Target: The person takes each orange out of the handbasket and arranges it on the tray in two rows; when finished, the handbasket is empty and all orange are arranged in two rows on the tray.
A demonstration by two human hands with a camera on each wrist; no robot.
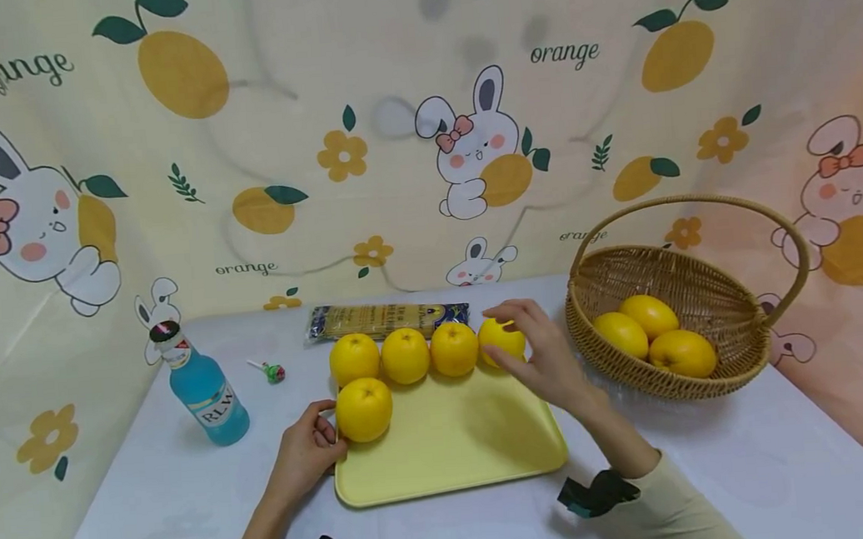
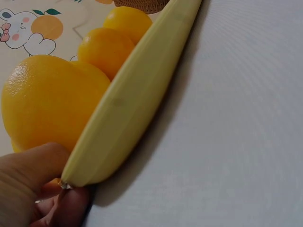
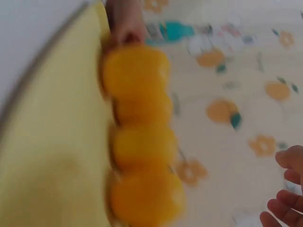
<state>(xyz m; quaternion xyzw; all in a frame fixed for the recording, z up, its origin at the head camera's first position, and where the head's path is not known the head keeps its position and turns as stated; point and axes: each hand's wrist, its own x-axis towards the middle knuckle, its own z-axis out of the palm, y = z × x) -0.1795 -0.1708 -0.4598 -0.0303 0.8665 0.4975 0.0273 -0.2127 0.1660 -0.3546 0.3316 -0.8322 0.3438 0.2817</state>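
In the head view, a yellow tray (image 1: 451, 448) lies on the white table with several oranges along its far edge. One more orange (image 1: 364, 410) sits nearer, at the tray's left side. My left hand (image 1: 305, 449) pinches the tray's left edge beside that orange; the left wrist view has the thumb above and the fingers partly hidden below the rim. At the far right corner, my right hand (image 1: 543, 362) hovers with spread fingers by the rightmost orange (image 1: 506, 342). In the blurred right wrist view, the right hand's fingers (image 3: 286, 205) appear apart from the row and hold nothing.
Right of the tray stands a wicker basket (image 1: 673, 386) with a tall handle and 3 oranges inside. A noodle-like packet (image 1: 385, 316) lies behind the tray. To the left are a blue bottle (image 1: 211, 402) and a lollipop (image 1: 273, 372). A printed cloth backdrop rises behind the table.
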